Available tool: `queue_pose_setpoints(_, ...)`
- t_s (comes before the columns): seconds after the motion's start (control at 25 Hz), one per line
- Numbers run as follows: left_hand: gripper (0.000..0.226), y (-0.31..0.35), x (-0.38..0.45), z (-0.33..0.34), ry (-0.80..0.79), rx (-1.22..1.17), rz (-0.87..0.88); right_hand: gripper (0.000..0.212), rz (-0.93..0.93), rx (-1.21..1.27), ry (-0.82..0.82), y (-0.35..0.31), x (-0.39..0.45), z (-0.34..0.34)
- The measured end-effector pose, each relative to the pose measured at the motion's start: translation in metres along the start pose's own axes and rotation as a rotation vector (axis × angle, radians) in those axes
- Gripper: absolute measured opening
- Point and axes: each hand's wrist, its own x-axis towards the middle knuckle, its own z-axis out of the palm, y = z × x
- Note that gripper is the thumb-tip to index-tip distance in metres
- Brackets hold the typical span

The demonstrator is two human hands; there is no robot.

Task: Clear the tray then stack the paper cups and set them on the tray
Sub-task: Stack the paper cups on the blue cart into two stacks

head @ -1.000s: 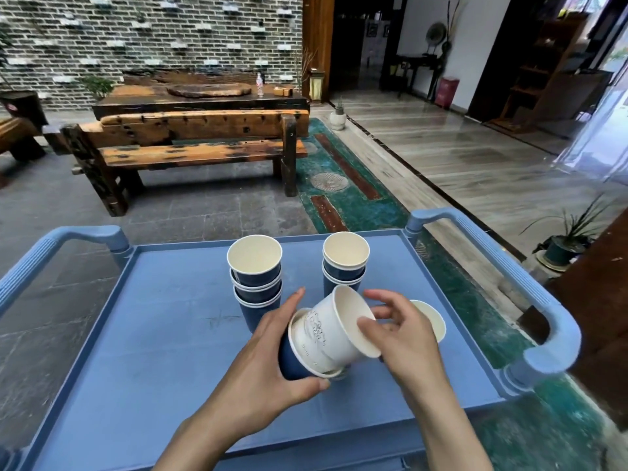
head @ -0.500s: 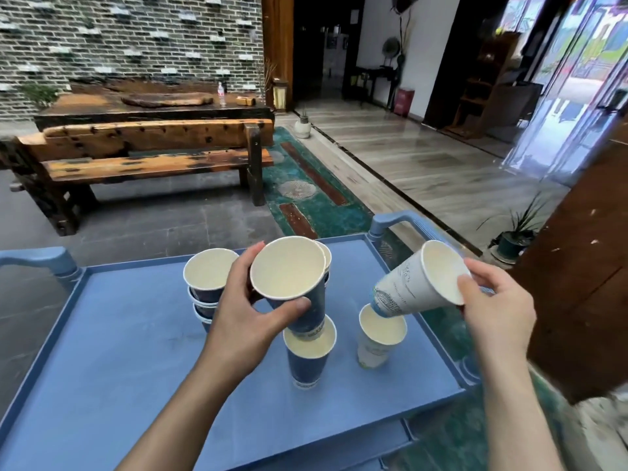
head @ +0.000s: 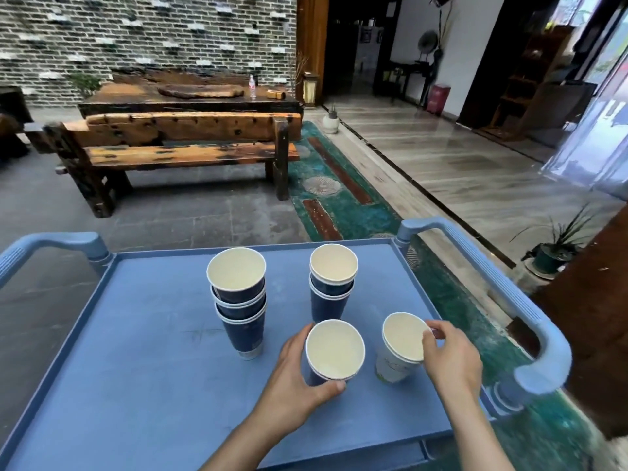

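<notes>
Paper cups stand upright on the blue tray (head: pixel 142 362) of a cart. A stack of three dark blue cups (head: pixel 239 300) is at centre left, and a shorter blue stack (head: pixel 332 283) behind centre. My left hand (head: pixel 299 385) wraps around a blue cup (head: pixel 334 351) near the front, which rests on the tray. My right hand (head: pixel 448 358) grips the rim of a white cup (head: pixel 401 345) at the right, set down into another white cup.
The cart's blue handles (head: pixel 523 300) rise at both sides of the tray. Beyond it stand a wooden bench (head: pixel 183 147) and a long table (head: pixel 190 96) by a brick wall. A potted plant (head: pixel 554 246) sits on the floor at the right.
Both hands came down: the left brought its blue cup onto the cup on the tray, the right set its white cup into the white cup. The view tilted slightly.
</notes>
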Motion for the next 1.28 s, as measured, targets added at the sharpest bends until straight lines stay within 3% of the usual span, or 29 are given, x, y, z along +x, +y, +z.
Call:
queue_pose_setpoints(0.16,0.108,-0.002,0.000,-0.004,-0.052,0.024,-0.041,0.026,-0.023,-0.008,0.003,0.000,-0.005,0.002)
queue_pose_setpoints(0.24,0.102,-0.009,-0.008,-0.012,-0.013,0.001,-0.056,0.032,-0.016,0.007,0.023,-0.003,-0.008,-0.001)
queue_pose_setpoints(0.36,0.064,-0.028,-0.019,-0.035,0.346,-0.039,-0.099,0.037,-0.027,0.037,0.107,-0.017,-0.007,-0.014)
queue_pose_setpoints(0.44,0.074,-0.039,-0.015,-0.067,0.593,-0.088,-0.176,0.037,-0.082,0.087,0.170,-0.038,-0.008,-0.027)
queue_pose_setpoints(0.48,0.089,-0.040,-0.006,-0.081,0.616,-0.090,-0.191,0.036,-0.110,0.113,0.199,-0.048,-0.008,-0.034)
queue_pose_setpoints(0.56,0.108,-0.031,0.019,-0.101,0.516,-0.090,-0.136,0.035,-0.158,0.168,0.241,-0.068,-0.011,-0.047)
queue_pose_setpoints(0.72,0.090,-0.008,0.050,-0.108,0.407,-0.132,-0.040,0.027,-0.263,0.292,0.181,-0.096,-0.037,-0.051)
queue_pose_setpoints(0.84,0.081,0.012,0.039,-0.113,0.402,-0.014,0.083,0.024,-0.261,0.432,-0.045,-0.126,-0.057,-0.039)
queue_pose_setpoints(0.96,0.089,0.039,0.018,-0.116,0.293,0.240,0.209,0.025,-0.162,0.605,-0.442,-0.159,-0.068,-0.025)
queue_pose_setpoints(1.04,0.092,0.048,0.006,-0.114,0.232,0.327,0.277,0.029,-0.138,0.655,-0.622,-0.172,-0.076,-0.016)
queue_pose_setpoints(1.12,0.091,0.049,-0.001,-0.114,0.205,0.341,0.292,0.040,-0.157,0.687,-0.622,-0.176,-0.078,-0.014)
queue_pose_setpoints(1.28,0.086,0.027,-0.005,-0.123,0.265,0.233,0.192,0.037,-0.151,0.866,-0.288,-0.156,-0.049,-0.059)
